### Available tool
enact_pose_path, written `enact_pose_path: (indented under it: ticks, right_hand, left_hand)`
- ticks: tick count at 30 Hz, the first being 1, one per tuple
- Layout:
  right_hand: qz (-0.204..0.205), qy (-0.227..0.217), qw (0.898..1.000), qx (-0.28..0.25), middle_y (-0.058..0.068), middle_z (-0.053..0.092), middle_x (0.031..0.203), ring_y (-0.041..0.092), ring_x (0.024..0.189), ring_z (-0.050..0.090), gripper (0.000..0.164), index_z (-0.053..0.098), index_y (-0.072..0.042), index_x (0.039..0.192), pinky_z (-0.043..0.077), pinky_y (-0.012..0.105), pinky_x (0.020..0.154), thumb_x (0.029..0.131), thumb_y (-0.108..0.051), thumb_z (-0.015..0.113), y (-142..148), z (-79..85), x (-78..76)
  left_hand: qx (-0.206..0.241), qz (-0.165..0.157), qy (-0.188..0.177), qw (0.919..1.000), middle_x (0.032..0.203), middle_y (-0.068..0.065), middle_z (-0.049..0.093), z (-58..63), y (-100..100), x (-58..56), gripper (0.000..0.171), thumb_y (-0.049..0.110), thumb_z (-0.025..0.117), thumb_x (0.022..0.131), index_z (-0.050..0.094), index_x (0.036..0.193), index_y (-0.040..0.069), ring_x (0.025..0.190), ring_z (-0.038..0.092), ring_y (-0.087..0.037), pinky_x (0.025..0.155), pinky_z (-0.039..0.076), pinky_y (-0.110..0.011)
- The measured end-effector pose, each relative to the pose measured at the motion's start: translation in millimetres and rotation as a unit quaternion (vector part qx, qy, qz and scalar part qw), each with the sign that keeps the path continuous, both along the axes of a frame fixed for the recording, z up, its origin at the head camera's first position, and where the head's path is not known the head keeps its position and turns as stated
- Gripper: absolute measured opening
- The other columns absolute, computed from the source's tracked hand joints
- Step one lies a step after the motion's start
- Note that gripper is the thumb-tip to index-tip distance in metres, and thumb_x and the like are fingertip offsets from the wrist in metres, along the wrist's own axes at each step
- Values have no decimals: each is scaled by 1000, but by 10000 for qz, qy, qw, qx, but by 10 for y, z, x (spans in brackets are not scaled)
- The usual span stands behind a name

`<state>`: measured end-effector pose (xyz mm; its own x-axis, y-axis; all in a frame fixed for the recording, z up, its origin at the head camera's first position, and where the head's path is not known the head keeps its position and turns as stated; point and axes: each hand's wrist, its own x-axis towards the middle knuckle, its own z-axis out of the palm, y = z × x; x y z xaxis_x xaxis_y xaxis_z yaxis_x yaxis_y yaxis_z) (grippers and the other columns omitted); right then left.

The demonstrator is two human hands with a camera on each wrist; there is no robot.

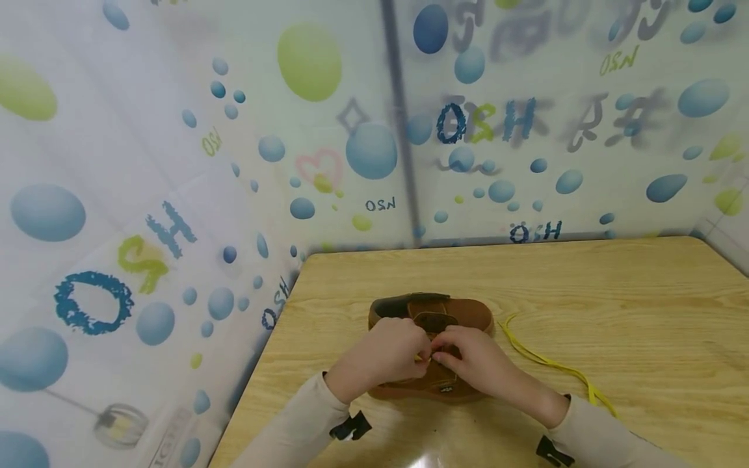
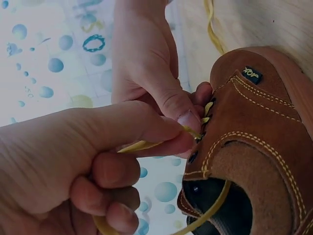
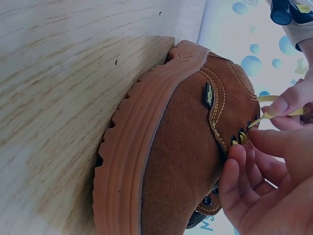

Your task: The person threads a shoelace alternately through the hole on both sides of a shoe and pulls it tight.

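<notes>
The left grip (image 1: 394,350) pinched the lace (image 2: 142,145), likely for tension. Beside it, the right grip (image 1: 471,356) held the shoe (image 2: 239,117), perhaps steadying it.

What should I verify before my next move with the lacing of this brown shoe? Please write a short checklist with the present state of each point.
1. Brown leather shoe stands on its sole on the wooden tabletop: ok.
2. Left hand holds the yellow shoelace: ok, pinched between thumb and index finger.
3. Pinched lace runs to an eyelet: ok.
4. All eyelets laced: not ok; an eyelet near the shoe's opening shows no lace.
5. Right hand also grips the lace: cannot tell; its fingers are at the eyelet row.
6. Loose lace strands free of tangles: cannot tell; they lie close together.
</notes>
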<state>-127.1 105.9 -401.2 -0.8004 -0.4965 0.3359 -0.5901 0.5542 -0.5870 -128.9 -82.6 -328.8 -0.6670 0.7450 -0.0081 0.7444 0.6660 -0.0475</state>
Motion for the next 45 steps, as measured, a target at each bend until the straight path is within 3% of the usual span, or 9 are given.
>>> enact_pose_path:
  ticks: [6,12,22,29,33,38,40,42,45]
  right_hand:
    - [-143,53,9998,107,-12,64,82,-4,71,54,8,70,-22,89,46,19,63,87,-15,75,-38,2,1]
    - [-96,-103,9998,153,-13,57,76,-4,65,46,9,68,-20,86,41,18,59,87,-15,75,-21,6,-4]
    - [24,-79,9999,143,-13,57,77,-4,67,46,8,71,-17,93,42,18,61,86,-16,76,-20,23,-1]
    - [-60,84,9999,-22,-11,65,82,-3,75,57,6,73,-18,89,49,19,66,86,-13,75,-31,26,0]
    - [-125,113,9999,-24,-12,66,82,-3,74,57,9,72,-19,87,49,19,66,84,-12,77,-30,30,4]
    - [-228,60,9997,32,-13,62,78,-6,69,51,13,68,-20,85,45,18,62,84,-10,77,-28,33,17]
    - [-245,13,9997,34,-14,61,76,-6,67,49,14,67,-21,85,43,18,61,84,-10,77,-29,34,21]
    - [-257,-5,9996,75,-15,60,74,-6,65,47,16,66,-21,85,42,17,60,84,-10,77,-30,33,23]
    - [-255,-77,9995,142,-15,57,71,-6,63,44,17,64,-21,85,40,17,58,83,-10,77,-27,39,24]
  left_hand:
    - [207,118,217,9995,60,13,62,-50,43,-19,15,31,75,88,72,74,28,49,40,2,48,31,-13]
    - [521,265,1102,9922,82,11,61,-162,50,-30,13,37,82,81,73,86,29,75,53,-7,65,40,-19]
    - [1237,2058,1775,9544,64,9,48,-429,3,129,52,55,85,69,47,73,20,54,41,-7,49,27,-18]
    - [2351,1919,-648,9506,65,8,59,-542,-159,53,27,37,80,83,61,85,18,50,39,1,48,34,-16]
    - [3325,1345,-2307,9045,91,-4,72,-540,-209,-64,14,19,74,88,66,95,9,70,55,2,65,46,-17]
    - [4007,1286,-4188,8047,75,-3,57,-486,-230,-172,16,7,51,100,64,104,-1,58,43,-5,53,38,-21]
    - [4021,1420,-4575,7803,73,1,48,-472,-250,-201,21,7,43,102,62,107,-3,55,33,-8,50,30,-22]
    - [3955,1406,-4776,7719,74,1,46,-465,-274,-223,23,6,40,103,60,109,-3,56,32,-9,50,29,-23]
    - [3729,1232,-4725,7890,85,0,56,-457,-313,-247,21,3,43,101,61,111,-1,60,38,-9,54,33,-23]
